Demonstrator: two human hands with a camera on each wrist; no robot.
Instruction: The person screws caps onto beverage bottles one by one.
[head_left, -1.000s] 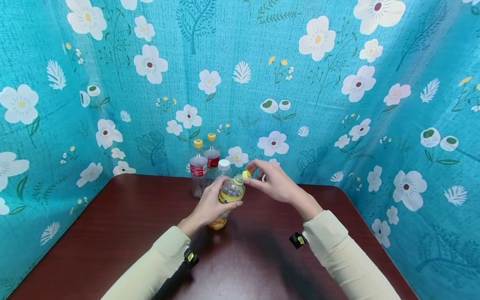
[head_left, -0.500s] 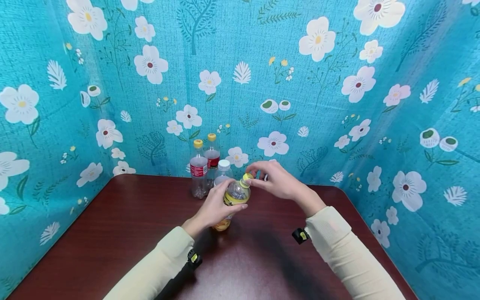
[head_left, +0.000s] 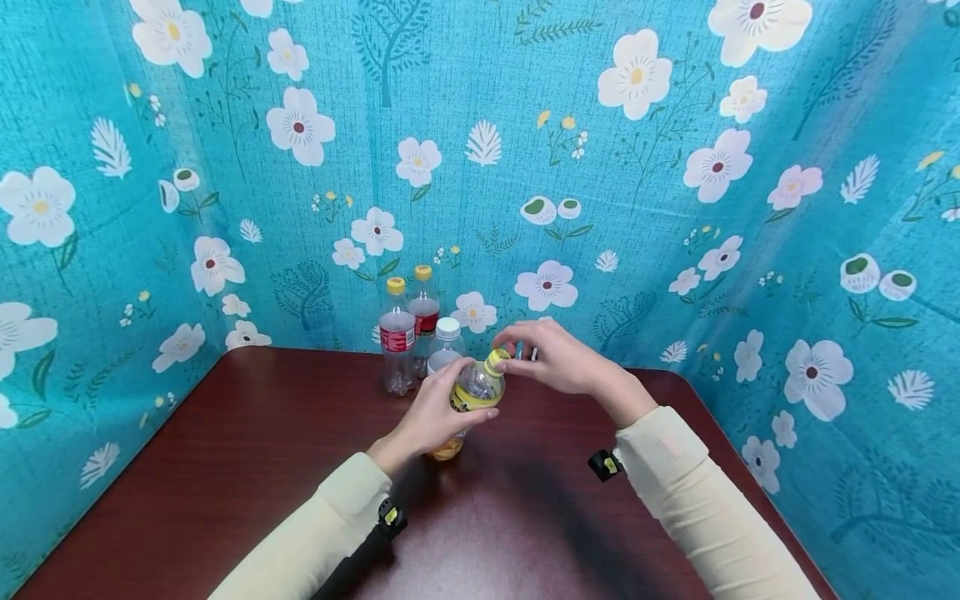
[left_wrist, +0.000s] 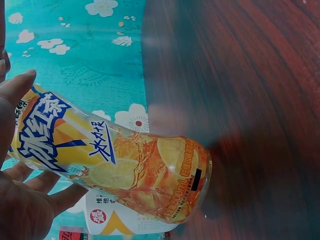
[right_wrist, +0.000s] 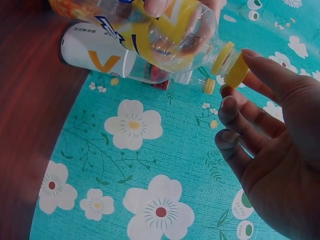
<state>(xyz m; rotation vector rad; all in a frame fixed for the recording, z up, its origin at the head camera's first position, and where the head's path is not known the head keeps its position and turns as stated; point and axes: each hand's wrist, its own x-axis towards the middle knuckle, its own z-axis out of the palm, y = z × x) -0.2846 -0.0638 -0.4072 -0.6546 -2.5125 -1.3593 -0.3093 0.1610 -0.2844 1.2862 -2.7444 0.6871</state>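
My left hand (head_left: 438,408) grips the upper body of a clear iced tea bottle (left_wrist: 145,170) with a yellow and orange lemon label. The bottle leans to the right, its base close over the table (head_left: 247,467). My right hand (head_left: 555,358) pinches the yellow cap (right_wrist: 237,71) between thumb and fingertips, at the mouth of the bottle. In the right wrist view the cap sits on the threaded neck above a yellow ring, and the other fingers curl loosely below it.
Just behind the iced tea bottle stands a white-capped bottle (head_left: 447,332) with a white label. Two clear bottles with yellow caps and red labels, a nearer one (head_left: 397,337) and a farther one (head_left: 425,312), stand behind it. A blue floral curtain (head_left: 637,208) surrounds the table.
The yellow cap, apart from the bottle mouth a second ago, is now on the neck. My left hand and the bottle have shifted slightly right and the right hand stays at the cap.
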